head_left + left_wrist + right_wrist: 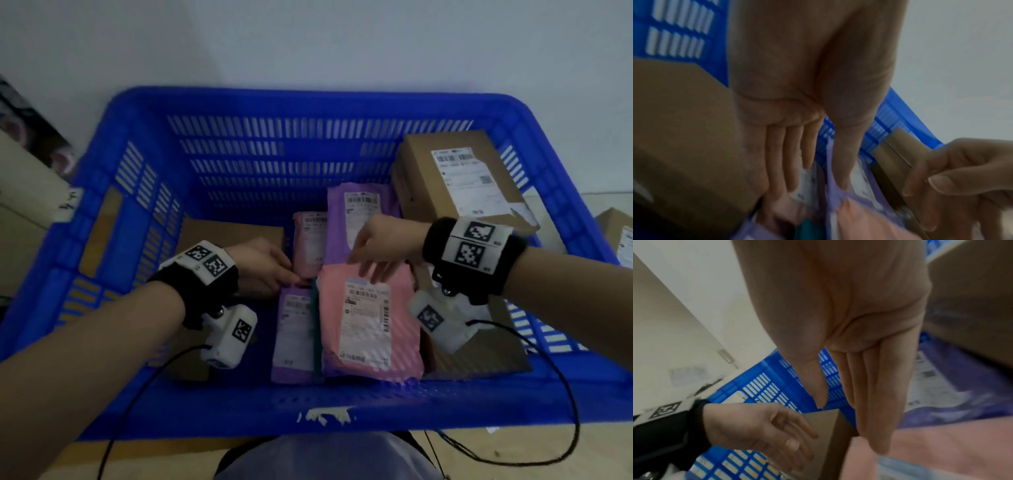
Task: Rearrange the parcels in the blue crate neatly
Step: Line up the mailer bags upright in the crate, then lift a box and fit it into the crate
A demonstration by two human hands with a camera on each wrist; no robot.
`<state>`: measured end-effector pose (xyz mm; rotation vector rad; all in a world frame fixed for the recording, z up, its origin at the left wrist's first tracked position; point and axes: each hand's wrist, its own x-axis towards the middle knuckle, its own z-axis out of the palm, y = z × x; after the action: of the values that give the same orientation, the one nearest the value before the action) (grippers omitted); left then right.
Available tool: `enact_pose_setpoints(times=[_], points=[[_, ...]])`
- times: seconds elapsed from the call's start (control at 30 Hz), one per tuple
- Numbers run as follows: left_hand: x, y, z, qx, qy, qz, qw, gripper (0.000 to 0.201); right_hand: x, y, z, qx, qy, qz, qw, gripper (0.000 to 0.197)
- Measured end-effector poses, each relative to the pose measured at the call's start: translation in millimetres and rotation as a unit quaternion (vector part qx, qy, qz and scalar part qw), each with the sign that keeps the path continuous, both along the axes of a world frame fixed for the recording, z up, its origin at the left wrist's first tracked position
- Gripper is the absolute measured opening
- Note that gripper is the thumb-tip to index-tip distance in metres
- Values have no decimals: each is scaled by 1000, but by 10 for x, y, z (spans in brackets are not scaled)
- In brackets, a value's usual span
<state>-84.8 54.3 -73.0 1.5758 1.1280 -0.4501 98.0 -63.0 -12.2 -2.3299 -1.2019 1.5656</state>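
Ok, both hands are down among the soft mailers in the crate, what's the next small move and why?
Probably lower the right hand onto the big pink mailer and square it up. It lies on top, overlapping the purple mailer and a teal edge beside it, slightly askew. The right fingers hang straight just above its top edge, holding nothing, while the left hand reaches to the small pink mailer behind.

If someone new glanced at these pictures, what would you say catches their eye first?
The big blue crate fills the head view, with pink and purple mailer bags lying in its middle. The large pink mailer lies on top nearest the person, the right hand open over its far edge and the left hand open beside it. A labelled cardboard box leans in the far right corner.
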Motion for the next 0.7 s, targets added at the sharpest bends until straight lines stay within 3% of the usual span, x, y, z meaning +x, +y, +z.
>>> enact_pose_setpoints(times=[0.13,0.23,0.33,0.47,0.53,0.63,0.7], points=[[-304,378,20,179,37,31,983,56,-310,419,-125,46,38,-3,998,39],[-540,512,-35,244,97,49,964,65,-527,690,-307,33,74,-37,996,54],[-778,620,-169,243,129,75,958,56,-705,859,-467,-3,119,-80,990,60],[-900,694,-295,208,139,62,966,23,-819,975,-683,-39,126,-109,985,56],[-878,709,-324,196,134,62,970,16,-856,1004,-777,-56,123,-114,984,57],[-846,750,-309,189,157,73,967,14,-911,1024,-851,-86,118,-116,983,66],[-843,801,-360,172,156,93,968,29,-909,1039,-900,-96,110,-120,982,72]])
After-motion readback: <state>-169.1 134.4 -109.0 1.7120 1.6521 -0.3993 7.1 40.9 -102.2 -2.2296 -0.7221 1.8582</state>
